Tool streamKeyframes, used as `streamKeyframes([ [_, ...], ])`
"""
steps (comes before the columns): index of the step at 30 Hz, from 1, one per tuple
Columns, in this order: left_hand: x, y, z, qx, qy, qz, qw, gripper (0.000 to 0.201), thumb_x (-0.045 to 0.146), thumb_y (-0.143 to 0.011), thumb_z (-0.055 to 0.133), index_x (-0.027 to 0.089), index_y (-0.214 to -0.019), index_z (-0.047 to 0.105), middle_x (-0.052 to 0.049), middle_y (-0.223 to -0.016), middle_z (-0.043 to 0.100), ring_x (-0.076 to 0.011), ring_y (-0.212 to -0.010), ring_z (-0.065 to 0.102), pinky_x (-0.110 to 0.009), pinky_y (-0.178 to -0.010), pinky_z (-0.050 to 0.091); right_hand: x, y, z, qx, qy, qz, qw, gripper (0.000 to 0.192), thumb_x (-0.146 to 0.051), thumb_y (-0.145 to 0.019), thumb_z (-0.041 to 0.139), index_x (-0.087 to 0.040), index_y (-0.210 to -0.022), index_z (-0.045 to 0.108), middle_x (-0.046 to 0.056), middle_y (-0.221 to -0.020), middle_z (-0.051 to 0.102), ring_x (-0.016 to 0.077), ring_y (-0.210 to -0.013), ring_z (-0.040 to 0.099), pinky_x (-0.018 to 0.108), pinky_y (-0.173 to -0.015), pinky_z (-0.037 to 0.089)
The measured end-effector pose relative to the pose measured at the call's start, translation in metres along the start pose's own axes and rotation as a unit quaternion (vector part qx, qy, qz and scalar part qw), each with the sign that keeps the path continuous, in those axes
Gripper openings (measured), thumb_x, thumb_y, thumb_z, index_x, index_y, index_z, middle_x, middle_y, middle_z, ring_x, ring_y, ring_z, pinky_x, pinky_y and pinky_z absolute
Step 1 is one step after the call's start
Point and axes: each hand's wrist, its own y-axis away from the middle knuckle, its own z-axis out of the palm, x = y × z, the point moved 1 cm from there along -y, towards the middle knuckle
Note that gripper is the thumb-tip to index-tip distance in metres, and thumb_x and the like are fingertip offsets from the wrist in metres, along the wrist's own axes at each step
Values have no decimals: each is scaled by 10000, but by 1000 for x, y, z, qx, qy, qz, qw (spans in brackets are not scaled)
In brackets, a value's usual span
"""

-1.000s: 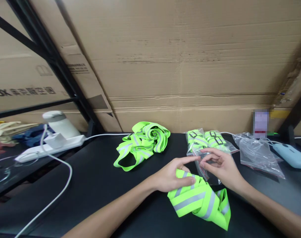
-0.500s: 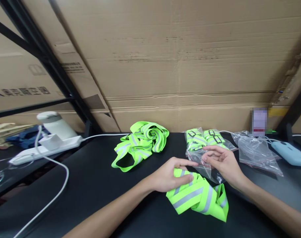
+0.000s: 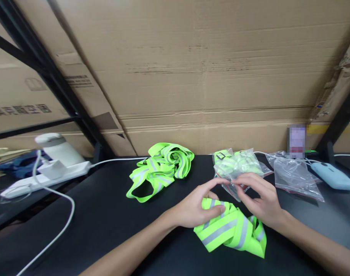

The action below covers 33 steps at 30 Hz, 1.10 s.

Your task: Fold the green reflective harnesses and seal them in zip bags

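A folded neon-green reflective strap (image 3: 231,230) with grey stripes lies on the black table (image 3: 111,214) in front of me. My left hand (image 3: 199,205) rests on its upper left part, thumb pressing it, forefinger reaching to a clear plastic bag (image 3: 235,178). My right hand (image 3: 260,199) pinches the mouth of that bag just above the strap, and the bag is lifted and tilted up. Behind the bag lie packed straps in bags (image 3: 225,159).
A loose heap of green straps (image 3: 160,168) lies at centre left. Empty clear bags (image 3: 296,174) and a light-blue device (image 3: 333,176) are at right. A white power strip (image 3: 45,176) with a cable (image 3: 60,226) sits at left. Cardboard boxes (image 3: 192,76) stand behind.
My right hand has raised the clear bag so that it now stands in front of the packed straps. My left forefinger has moved to the bag's mouth. The view has shifted slightly left.
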Motion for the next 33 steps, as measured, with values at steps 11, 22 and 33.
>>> streamKeyframes([
  [11, 6, -1, -1, 12, 8, -13, 1000, 246, 271, -884, 649, 216, -1092, 530, -11, -1044, 590, -125, -775, 599, -273, -747, 509, 12, 5, 4, -57, 1, 67, 996, 276, -94, -911, 512, -229, -1012, 730, 53, -899, 579, 141, -629, 586, 277, -528, 506],
  [22, -4, 0, -17, -17, 101, -26, 994, 323, 409, -864, 731, 130, -1025, 713, -23, -712, 670, -112, -594, 567, -204, -562, 435, 32, 7, 7, -57, -97, 276, 955, 222, -237, -848, 616, -197, -980, 789, 53, -876, 626, 117, -563, 549, 217, -422, 433],
  [33, -10, -3, -28, 185, 200, -123, 954, 409, 457, -768, 807, 162, -1050, 782, -98, -970, 800, -219, -821, 735, -289, -723, 578, 28, 9, 0, -17, -111, 293, 950, 115, -278, -891, 652, -232, -915, 549, -5, -730, 623, 137, -546, 562, 244, -460, 419],
])
